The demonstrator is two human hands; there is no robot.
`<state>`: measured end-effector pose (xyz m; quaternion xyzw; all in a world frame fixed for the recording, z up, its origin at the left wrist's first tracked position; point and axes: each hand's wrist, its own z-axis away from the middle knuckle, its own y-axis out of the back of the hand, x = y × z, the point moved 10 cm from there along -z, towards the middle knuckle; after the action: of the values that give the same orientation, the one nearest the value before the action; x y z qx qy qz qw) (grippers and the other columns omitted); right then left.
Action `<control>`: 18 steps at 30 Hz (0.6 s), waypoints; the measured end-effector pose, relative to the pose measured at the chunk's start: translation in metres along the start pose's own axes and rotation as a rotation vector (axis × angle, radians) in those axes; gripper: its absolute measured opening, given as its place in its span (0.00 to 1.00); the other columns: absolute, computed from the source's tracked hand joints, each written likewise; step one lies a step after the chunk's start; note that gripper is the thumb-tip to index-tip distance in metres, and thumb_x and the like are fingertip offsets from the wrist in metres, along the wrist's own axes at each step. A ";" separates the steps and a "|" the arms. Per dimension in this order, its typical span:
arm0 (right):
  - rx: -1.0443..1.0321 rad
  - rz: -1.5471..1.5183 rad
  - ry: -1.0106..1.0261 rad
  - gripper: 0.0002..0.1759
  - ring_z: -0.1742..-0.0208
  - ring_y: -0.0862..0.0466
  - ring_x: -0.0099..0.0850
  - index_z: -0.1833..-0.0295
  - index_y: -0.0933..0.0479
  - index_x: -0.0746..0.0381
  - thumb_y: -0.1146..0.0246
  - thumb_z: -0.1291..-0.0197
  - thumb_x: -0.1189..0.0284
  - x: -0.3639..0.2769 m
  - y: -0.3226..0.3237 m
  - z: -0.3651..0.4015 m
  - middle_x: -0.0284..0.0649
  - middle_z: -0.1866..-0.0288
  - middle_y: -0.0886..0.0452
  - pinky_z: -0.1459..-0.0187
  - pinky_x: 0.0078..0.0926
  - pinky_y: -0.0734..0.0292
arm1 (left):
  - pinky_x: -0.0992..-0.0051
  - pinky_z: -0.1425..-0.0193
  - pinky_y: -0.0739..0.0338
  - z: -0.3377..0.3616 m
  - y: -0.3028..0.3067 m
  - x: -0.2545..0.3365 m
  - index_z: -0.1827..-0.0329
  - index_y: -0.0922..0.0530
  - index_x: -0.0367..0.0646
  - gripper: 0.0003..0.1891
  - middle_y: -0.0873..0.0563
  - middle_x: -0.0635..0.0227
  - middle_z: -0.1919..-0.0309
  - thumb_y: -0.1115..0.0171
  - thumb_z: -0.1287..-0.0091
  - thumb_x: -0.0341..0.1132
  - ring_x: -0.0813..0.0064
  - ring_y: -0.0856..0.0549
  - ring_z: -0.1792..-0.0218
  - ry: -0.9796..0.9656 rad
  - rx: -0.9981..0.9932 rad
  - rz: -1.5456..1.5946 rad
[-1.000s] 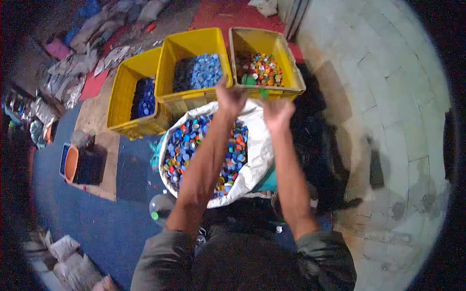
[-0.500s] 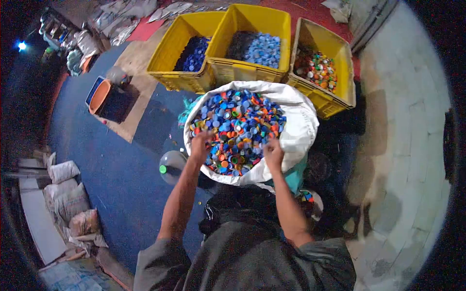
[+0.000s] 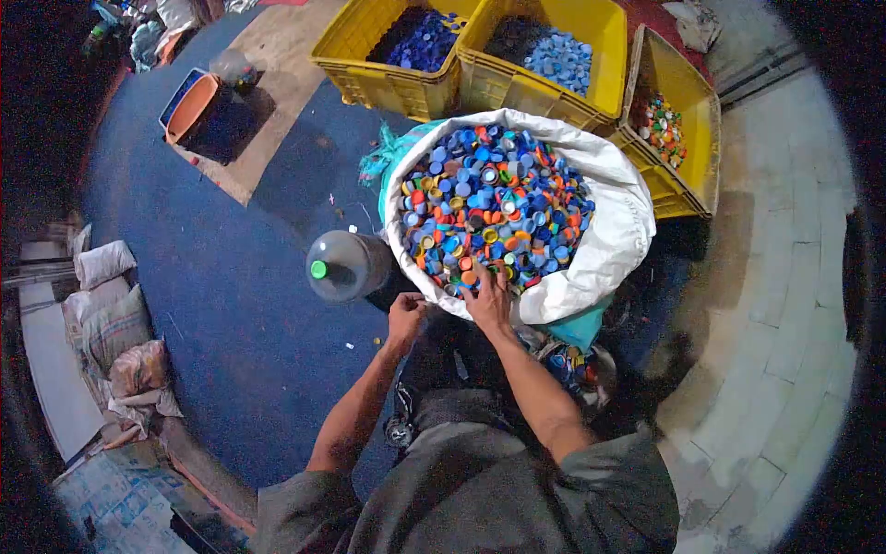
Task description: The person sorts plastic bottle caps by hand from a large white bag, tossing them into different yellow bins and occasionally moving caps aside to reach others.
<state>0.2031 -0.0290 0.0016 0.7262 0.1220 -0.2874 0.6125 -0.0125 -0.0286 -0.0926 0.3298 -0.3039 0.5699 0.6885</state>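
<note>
A large white sack [image 3: 620, 235] with a rolled-down rim stands before me, heaped with plastic bottle caps [image 3: 489, 198], mostly blue, orange and red. Over the caps at its near edge, my right hand [image 3: 489, 300] reaches in with thumb and fingers apart. An orange cap [image 3: 469, 277] shows right by its thumb and forefinger. My left hand [image 3: 406, 319] is just outside the rim at the near left, fingers pressed together; whatever they hold, if anything, is too small to make out. Beside that hand lies a big clear bottle [image 3: 355, 266] with a green cap.
Behind the sack stand three yellow crates: one with dark blue caps [image 3: 420, 42], one with light blue caps [image 3: 560, 60], another with orange, white and green caps [image 3: 663, 134]. An orange tub [image 3: 192, 109] sits far left. Stuffed sacks [image 3: 120, 319] line the left side.
My left hand has moved from over the caps to outside the near-left rim. The right hand has shifted left to the sack's near edge. The view has tilted down.
</note>
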 end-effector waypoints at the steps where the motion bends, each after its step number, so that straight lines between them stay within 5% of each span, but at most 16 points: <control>1: 0.005 -0.022 -0.027 0.31 0.43 0.30 0.49 0.44 0.31 0.59 0.29 0.55 0.66 0.002 -0.003 0.001 0.44 0.51 0.22 0.43 0.44 0.35 | 0.78 0.54 0.25 0.005 0.004 0.005 0.59 0.23 0.35 0.12 0.17 0.64 0.66 0.34 0.44 0.28 0.76 0.19 0.63 -0.011 0.018 -0.065; 7: -0.046 0.046 -0.141 0.29 0.47 0.27 0.46 0.47 0.29 0.59 0.30 0.57 0.67 0.007 -0.023 -0.003 0.41 0.58 0.20 0.43 0.44 0.37 | 0.77 0.55 0.26 -0.001 0.010 -0.005 0.60 0.23 0.36 0.12 0.17 0.64 0.65 0.33 0.44 0.31 0.76 0.19 0.63 -0.045 -0.005 -0.065; 10: 0.061 0.133 -0.044 0.28 0.52 0.25 0.47 0.47 0.29 0.60 0.30 0.57 0.69 -0.003 -0.016 -0.004 0.42 0.57 0.21 0.48 0.44 0.34 | 0.77 0.59 0.26 -0.002 0.007 0.005 0.60 0.24 0.36 0.12 0.18 0.67 0.69 0.34 0.44 0.32 0.78 0.20 0.67 -0.067 -0.016 -0.111; 13: 0.134 -0.038 -0.100 0.30 0.55 0.24 0.48 0.46 0.31 0.61 0.30 0.58 0.73 0.006 -0.006 -0.003 0.44 0.59 0.21 0.51 0.45 0.31 | 0.77 0.61 0.25 0.002 0.002 0.029 0.61 0.25 0.36 0.12 0.18 0.68 0.70 0.35 0.44 0.32 0.78 0.20 0.69 -0.112 -0.006 -0.153; 18: 0.101 -0.639 -0.423 0.22 0.49 0.22 0.29 0.45 0.31 0.64 0.34 0.46 0.75 0.037 -0.005 0.007 0.43 0.52 0.21 0.61 0.25 0.24 | 0.76 0.61 0.25 -0.003 -0.017 0.041 0.60 0.25 0.35 0.12 0.17 0.66 0.69 0.36 0.44 0.32 0.77 0.18 0.69 -0.130 -0.044 -0.074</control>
<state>0.2288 -0.0411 -0.0238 0.6057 0.1988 -0.6127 0.4672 0.0112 -0.0047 -0.0631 0.3619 -0.3480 0.5147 0.6950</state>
